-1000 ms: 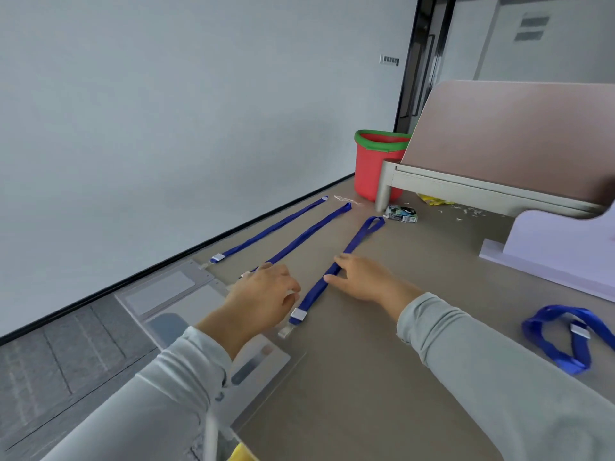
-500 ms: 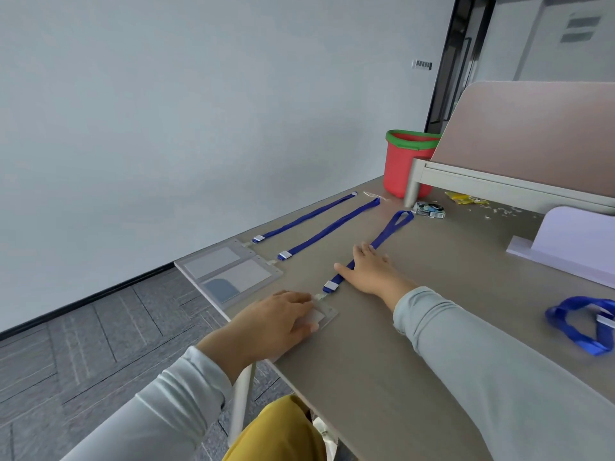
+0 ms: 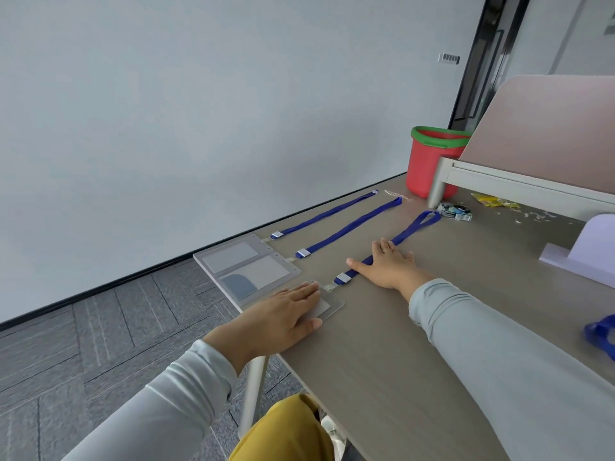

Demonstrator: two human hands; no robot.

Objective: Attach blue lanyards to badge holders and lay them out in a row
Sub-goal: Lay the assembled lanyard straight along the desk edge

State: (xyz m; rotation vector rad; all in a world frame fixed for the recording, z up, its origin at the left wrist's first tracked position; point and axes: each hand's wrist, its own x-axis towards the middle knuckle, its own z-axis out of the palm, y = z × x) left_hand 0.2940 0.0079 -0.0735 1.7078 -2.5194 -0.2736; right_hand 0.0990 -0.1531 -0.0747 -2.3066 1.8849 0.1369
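Three blue lanyards lie side by side on the grey table (image 3: 382,354), each clipped to a clear badge holder at the table's left edge. My left hand (image 3: 283,317) lies flat on the nearest badge holder (image 3: 327,306), fingers straight. My right hand (image 3: 387,266) presses flat on the nearest lanyard (image 3: 416,227), fingers spread. The middle lanyard (image 3: 349,229) joins the second holder (image 3: 256,277). The far lanyard (image 3: 326,214) joins the far holder (image 3: 229,256). A loose blue lanyard (image 3: 600,336) lies bunched at the right edge of view.
A red bucket (image 3: 429,161) with a green rim stands at the table's far end beside a raised shelf (image 3: 519,184) with a pink panel. A small wrapper (image 3: 456,211), a yellow packet (image 3: 492,201) and scraps lie under it. A lilac stand (image 3: 585,254) sits to the right.
My left hand slid the nearest badge holder toward the table's left edge and now lies flat on it. My right hand flattened on its lanyard. The view shifted left.
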